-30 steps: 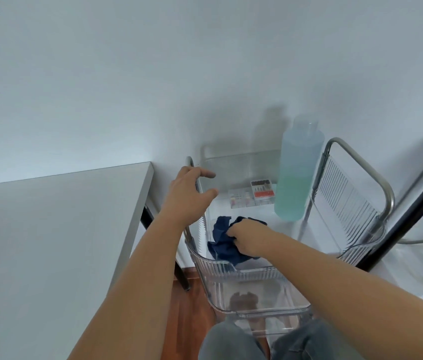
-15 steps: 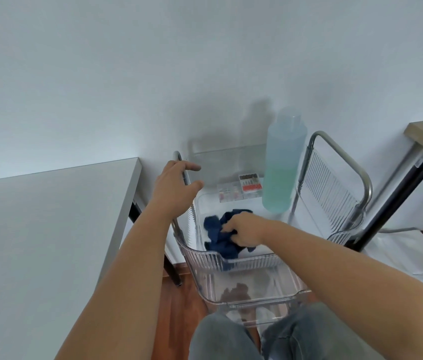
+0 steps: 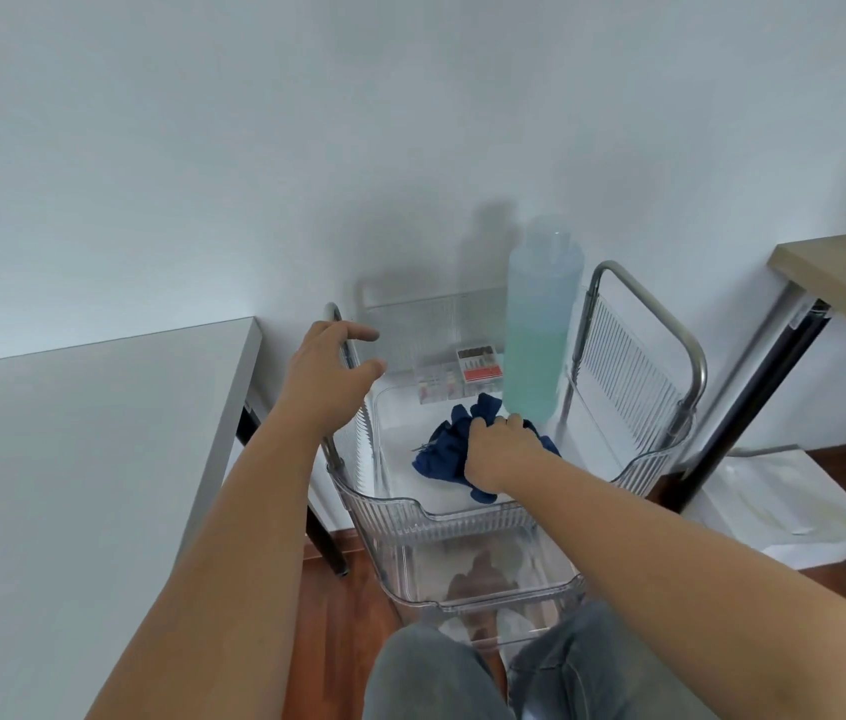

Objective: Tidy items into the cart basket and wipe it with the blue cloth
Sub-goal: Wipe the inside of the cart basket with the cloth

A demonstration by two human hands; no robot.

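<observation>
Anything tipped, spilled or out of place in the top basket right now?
Nothing stands out. The bottle stands upright at the basket's far right corner, the small boxes sit beside it, and the right hand presses the blue cloth on the basket floor.

Occluded and unresolved areas

The right hand (image 3: 501,452) covers the middle of the blue cloth (image 3: 444,449); its fingertips are hidden. Beyond it, labels on the small clear boxes (image 3: 457,379) are too small to read. The left hand (image 3: 329,379) hides part of the cart handle (image 3: 333,317).
</observation>
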